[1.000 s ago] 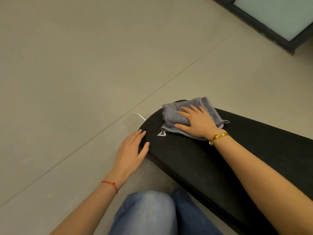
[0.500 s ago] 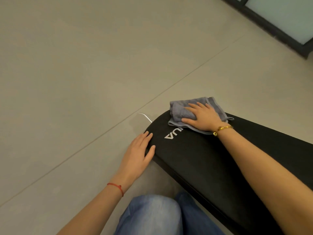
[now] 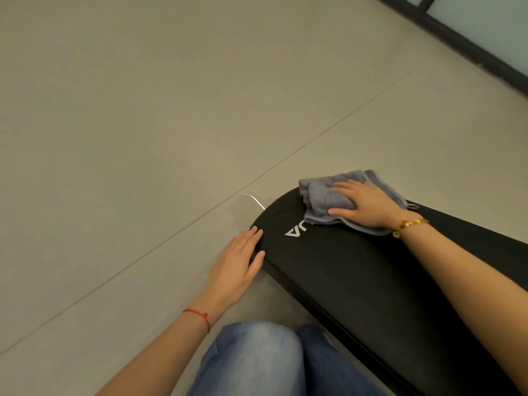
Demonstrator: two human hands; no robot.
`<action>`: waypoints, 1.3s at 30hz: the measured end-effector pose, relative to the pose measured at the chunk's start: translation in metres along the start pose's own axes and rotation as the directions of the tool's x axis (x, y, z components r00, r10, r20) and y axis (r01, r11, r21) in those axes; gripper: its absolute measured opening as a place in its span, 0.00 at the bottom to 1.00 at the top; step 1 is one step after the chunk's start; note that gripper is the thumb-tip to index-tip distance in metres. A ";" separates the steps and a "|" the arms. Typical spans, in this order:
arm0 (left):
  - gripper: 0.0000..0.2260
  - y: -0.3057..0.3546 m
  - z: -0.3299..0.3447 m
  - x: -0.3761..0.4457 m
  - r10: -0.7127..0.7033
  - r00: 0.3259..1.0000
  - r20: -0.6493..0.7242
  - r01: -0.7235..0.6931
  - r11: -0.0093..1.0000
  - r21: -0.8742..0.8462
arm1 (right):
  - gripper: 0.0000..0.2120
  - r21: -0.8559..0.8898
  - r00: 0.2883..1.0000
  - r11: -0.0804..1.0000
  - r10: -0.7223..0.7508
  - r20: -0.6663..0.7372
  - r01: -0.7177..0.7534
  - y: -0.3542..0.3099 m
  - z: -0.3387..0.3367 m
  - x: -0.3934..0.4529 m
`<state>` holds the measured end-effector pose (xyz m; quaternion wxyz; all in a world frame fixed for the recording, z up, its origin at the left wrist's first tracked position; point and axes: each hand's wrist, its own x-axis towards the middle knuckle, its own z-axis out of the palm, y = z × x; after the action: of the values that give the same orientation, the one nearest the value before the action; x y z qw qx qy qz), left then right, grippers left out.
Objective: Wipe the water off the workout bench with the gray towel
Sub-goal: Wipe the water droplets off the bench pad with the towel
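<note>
Towel [image 3: 328, 200], soft and limp, lies bunched on the table [image 3: 357, 267] under the flat right hand [image 3: 368, 204]; left hand [image 3: 237, 264] rests open on the table's edge.

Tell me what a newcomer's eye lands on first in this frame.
The right hand lies flat on the crumpled gray towel at the rounded end of the black workout bench, just beyond its white logo. The left hand rests with straight fingers on the bench's near edge.
</note>
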<state>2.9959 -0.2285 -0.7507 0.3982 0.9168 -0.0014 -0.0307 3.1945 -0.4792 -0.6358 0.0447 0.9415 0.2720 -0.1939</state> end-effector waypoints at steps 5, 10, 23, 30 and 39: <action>0.23 0.001 0.000 0.000 -0.013 1.000 -0.012 0.013 0.999 -0.041 | 0.39 -0.079 0.999 0.997 0.004 0.047 0.000 -0.049 0.028 0.033; 0.24 0.004 0.003 0.000 -0.045 0.998 -0.041 0.041 0.994 -0.098 | 0.40 -0.007 0.964 0.964 -0.265 -0.003 0.265 -0.077 0.028 -0.047; 0.23 0.013 0.000 -0.002 -0.098 0.995 -0.017 0.095 0.988 -0.124 | 0.34 -0.107 0.999 0.993 0.041 0.007 -0.040 -0.051 0.029 0.021; 0.23 0.012 -0.005 0.000 -0.084 0.996 -0.001 0.083 0.991 -0.101 | 0.33 0.060 0.961 0.962 -0.262 -0.088 0.268 -0.046 0.010 -0.093; 0.22 0.014 -0.001 -0.001 -0.083 0.997 0.006 0.083 0.992 -0.092 | 0.37 -0.118 0.993 0.986 0.117 -0.009 -0.118 -0.030 0.022 0.014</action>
<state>2.9955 -0.2375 -0.7401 0.4384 0.8967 0.0377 -0.0481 3.1820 -0.4511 -0.6604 0.1113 0.9518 0.2270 -0.1734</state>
